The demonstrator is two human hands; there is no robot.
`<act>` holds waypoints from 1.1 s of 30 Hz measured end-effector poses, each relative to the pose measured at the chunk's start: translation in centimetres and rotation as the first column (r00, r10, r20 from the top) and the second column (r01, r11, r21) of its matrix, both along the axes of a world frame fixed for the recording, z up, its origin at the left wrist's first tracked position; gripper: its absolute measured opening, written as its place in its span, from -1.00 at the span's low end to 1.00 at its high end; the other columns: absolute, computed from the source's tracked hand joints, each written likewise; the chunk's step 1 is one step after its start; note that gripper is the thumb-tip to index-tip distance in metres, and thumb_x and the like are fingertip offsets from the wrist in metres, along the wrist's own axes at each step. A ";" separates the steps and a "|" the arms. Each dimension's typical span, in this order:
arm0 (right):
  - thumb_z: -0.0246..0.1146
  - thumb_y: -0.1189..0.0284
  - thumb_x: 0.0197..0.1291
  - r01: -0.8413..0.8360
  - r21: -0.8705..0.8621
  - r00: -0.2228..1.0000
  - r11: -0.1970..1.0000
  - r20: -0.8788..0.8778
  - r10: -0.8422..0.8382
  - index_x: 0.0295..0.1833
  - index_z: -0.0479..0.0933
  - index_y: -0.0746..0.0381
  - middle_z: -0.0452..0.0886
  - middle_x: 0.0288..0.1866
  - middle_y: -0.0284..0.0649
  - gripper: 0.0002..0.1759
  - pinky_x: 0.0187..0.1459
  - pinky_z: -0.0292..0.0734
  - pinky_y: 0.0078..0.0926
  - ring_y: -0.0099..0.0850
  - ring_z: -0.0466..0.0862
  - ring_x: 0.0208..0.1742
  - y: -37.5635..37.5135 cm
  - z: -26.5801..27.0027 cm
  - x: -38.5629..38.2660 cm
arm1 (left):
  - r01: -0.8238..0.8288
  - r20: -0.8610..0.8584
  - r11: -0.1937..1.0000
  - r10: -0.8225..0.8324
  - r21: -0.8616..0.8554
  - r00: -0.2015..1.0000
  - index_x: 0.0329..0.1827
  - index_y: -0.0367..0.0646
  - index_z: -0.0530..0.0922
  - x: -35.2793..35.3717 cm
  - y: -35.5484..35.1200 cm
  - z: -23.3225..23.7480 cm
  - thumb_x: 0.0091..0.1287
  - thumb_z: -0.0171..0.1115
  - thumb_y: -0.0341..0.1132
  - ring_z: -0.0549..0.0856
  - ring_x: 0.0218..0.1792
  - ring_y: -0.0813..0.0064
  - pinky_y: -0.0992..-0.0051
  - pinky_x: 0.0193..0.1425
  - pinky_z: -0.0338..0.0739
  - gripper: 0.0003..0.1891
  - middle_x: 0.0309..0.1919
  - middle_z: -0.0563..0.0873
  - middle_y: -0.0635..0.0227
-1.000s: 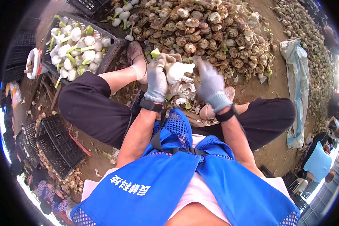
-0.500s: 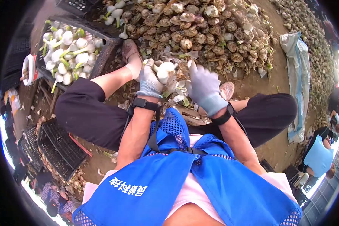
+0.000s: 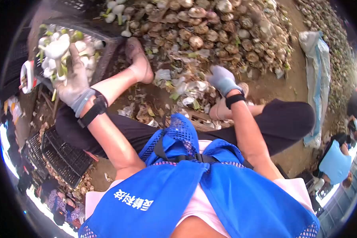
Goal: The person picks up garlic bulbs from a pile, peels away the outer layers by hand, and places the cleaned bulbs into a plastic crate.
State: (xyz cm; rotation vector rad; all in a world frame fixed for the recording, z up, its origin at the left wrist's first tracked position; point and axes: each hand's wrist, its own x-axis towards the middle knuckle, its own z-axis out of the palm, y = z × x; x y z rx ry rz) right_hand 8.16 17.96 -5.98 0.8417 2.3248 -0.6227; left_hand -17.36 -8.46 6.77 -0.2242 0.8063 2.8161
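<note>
My left hand [image 3: 74, 79], in a grey glove, is over the dark crate [image 3: 111, 49] of garlic bulbs at the left. Its fingers are spread. Just beyond the fingertips a large white garlic bulb [image 3: 57, 48] shows above the others, stem downward and apart from my palm. My right hand [image 3: 222, 79], also gloved, hovers in front of the heap of unpeeled garlic [image 3: 214, 31], over scattered skins [image 3: 190, 89]. Its fingers are curled in and blurred; whatever they hold, if anything, is hidden.
A white sack [image 3: 315, 87] lies along the right side. Empty black crates [image 3: 63, 154] stand at the lower left, and a white bucket [image 3: 27, 77] is beside the garlic crate. Another person in light blue [image 3: 335, 162] sits at far right. More garlic [image 3: 325, 47] covers the upper right.
My left hand has swung left from the skins to the crate and opened, letting go of the garlic bulb. My right hand has moved slightly right, and its fingers have curled in.
</note>
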 end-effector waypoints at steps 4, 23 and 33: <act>0.12 0.35 0.01 0.011 0.008 0.985 1.000 0.171 -0.012 -0.15 0.57 0.27 0.60 -0.11 0.00 -0.69 -0.05 0.50 -0.24 -0.10 0.59 -0.03 -3.5 -3.6 2.9 | 0.262 -0.016 0.863 -0.297 -0.432 0.955 -0.23 -0.15 0.55 3.4 1.8 -5.5 0.19 0.10 -0.26 0.62 -0.11 0.23 0.28 -0.15 0.54 -0.81 -0.24 0.66 0.21; 0.16 0.50 0.10 0.037 -0.537 0.266 0.843 -0.807 -0.526 -0.15 0.56 0.30 0.62 -0.28 -0.32 -0.80 -0.36 0.47 -0.61 -0.55 0.56 -0.38 -3.4 8.1 4.6 | 0.736 0.097 0.672 -0.730 -0.079 0.676 0.05 -0.17 0.42 18.1 9.9 -6.6 0.33 -0.05 -0.32 0.60 -0.40 0.52 0.39 -0.28 0.58 -0.73 -0.27 0.63 0.32; 0.20 0.35 0.17 0.046 -0.981 0.303 0.191 -0.169 -0.938 -0.13 0.54 0.29 0.61 -0.34 -0.37 -0.76 -0.47 0.44 -0.74 -0.65 0.56 -0.45 -4.7 11.4 4.0 | 0.533 -0.176 0.593 -0.751 -0.603 0.636 0.09 -0.25 0.32 21.3 11.0 -2.2 0.06 0.01 -0.64 0.53 -0.27 0.66 0.67 -0.14 0.47 -0.54 -0.14 0.51 0.37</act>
